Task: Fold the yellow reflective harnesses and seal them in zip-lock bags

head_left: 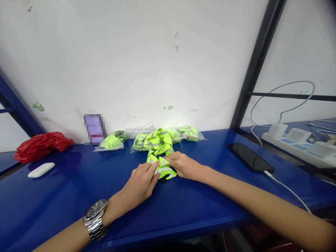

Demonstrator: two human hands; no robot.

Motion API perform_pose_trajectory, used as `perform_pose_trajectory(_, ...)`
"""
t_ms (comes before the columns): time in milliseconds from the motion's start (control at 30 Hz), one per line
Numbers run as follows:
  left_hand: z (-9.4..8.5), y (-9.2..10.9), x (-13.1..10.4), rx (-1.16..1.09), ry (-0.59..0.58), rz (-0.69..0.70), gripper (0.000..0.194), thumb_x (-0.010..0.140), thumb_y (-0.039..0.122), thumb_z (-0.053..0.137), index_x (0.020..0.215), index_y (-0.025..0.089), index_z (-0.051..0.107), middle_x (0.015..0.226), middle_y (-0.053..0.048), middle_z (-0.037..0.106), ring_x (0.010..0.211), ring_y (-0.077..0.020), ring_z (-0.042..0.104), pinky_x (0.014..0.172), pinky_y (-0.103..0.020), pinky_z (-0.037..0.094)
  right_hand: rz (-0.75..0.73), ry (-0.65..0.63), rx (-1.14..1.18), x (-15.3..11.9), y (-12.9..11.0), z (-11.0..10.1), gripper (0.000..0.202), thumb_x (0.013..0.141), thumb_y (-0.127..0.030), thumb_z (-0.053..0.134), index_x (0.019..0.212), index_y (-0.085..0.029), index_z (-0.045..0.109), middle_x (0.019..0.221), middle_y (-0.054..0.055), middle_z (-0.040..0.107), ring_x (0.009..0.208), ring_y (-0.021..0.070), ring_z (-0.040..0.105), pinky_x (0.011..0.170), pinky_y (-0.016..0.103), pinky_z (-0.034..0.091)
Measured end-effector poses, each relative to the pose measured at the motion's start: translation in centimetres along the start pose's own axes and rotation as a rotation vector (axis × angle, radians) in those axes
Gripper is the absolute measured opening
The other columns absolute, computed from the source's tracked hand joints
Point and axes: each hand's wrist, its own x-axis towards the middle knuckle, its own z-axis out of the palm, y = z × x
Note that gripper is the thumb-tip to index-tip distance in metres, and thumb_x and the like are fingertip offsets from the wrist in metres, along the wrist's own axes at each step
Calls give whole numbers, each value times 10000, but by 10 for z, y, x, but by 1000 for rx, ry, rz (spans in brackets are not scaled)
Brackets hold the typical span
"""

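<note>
A neon yellow reflective strap harness with silver-grey stripes lies bunched on the blue table, its loops reaching toward the wall. At its near end my left hand pinches the strap between thumb and fingers. My right hand grips the same harness from the right side, fingers closed on the webbing. A silver watch is on my left wrist. Behind the harness sit clear plastic bags with similar folded yellow straps, one bag to the left and another bag to the right.
A red plastic bag and a white oval case lie at the left. One phone leans on the wall; a black phone with a charging cable lies right. Beyond a dark metal post is a power strip.
</note>
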Motion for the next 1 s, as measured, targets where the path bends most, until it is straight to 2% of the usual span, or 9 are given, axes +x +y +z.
perform_pose_trajectory(100, -4, -2, -1, -42, -23, 67, 399, 970, 379, 372, 1314, 186, 437, 1003, -94, 573, 891, -225, 549, 778, -376, 477, 55, -90, 165, -6, -12, -15, 269, 977, -185, 358, 1115, -189, 588, 1058, 81, 649, 1081, 197, 558, 962, 369, 444)
perform_pose_trajectory(167, -9, -2, -3, -55, -40, 83, 467, 946, 422, 415, 1347, 183, 423, 991, -95, 534, 876, -226, 526, 778, -389, 488, 127, -94, 158, -11, -20, -19, 308, 981, -307, 381, 1205, -176, 546, 1177, 101, 609, 1191, 221, 498, 1011, 391, 426)
perform_pose_trajectory(233, -14, -1, -4, -47, -53, 68, 512, 928, 452, 441, 1373, 200, 408, 1007, -100, 503, 903, -241, 506, 781, -411, 497, 156, -46, 72, -17, -25, -16, 505, 930, -409, 480, 1342, -121, 433, 1321, 164, 513, 1278, 275, 424, 1038, 427, 409)
perform_pose_trajectory(300, -16, -1, -4, -36, -50, 61, 512, 924, 451, 447, 1381, 223, 407, 1051, -113, 478, 960, -259, 490, 807, -434, 500, 134, -9, -13, -21, -28, -11, 668, 893, -416, 541, 1422, -82, 310, 1388, 211, 437, 1306, 306, 393, 1039, 445, 411)
perform_pose_trajectory(433, -15, -2, -5, -41, -7, 104, 474, 931, 408, 451, 1368, 226, 420, 1177, -151, 422, 1089, -289, 450, 859, -435, 501, 40, -76, -133, -19, -28, -5, 549, 917, -348, 523, 1373, -81, 373, 1262, 208, 546, 1183, 303, 512, 949, 449, 480)
perform_pose_trajectory(567, -9, -3, -6, -18, -49, 122, 460, 950, 364, 422, 1373, 189, 387, 1120, -147, 464, 991, -258, 512, 806, -399, 523, -7, -129, -238, -15, -27, -8, 467, 938, -379, 491, 1294, -80, 445, 1154, 178, 600, 1036, 283, 567, 856, 425, 514)
perform_pose_trajectory(667, -5, -1, -5, 26, -68, 164, 492, 962, 314, 406, 1418, 176, 279, 1090, -131, 522, 950, -249, 552, 807, -399, 522, -47, -118, -327, -13, -28, -8, 448, 957, -359, 447, 1276, -45, 451, 1077, 189, 611, 985, 286, 563, 814, 423, 508)
perform_pose_trajectory(800, -1, 0, -2, 118, -48, 197, 538, 969, 185, 343, 1460, 144, 129, 1161, -150, 528, 1060, -260, 543, 896, -399, 488, -94, -99, -456, -10, -29, -3, 381, 970, -296, 413, 1221, -20, 492, 1045, 186, 610, 925, 272, 562, 826, 406, 480)
perform_pose_trajectory(1000, 3, -1, 8, 318, -32, 231, 421, 945, 143, 314, 1360, 69, 327, 1054, -154, 523, 969, -273, 537, 840, -425, 487, 41, -68, -461, -2, -27, 8, 255, 931, -236, 463, 1060, -36, 555, 909, 150, 608, 859, 262, 555, 783, 384, 472)
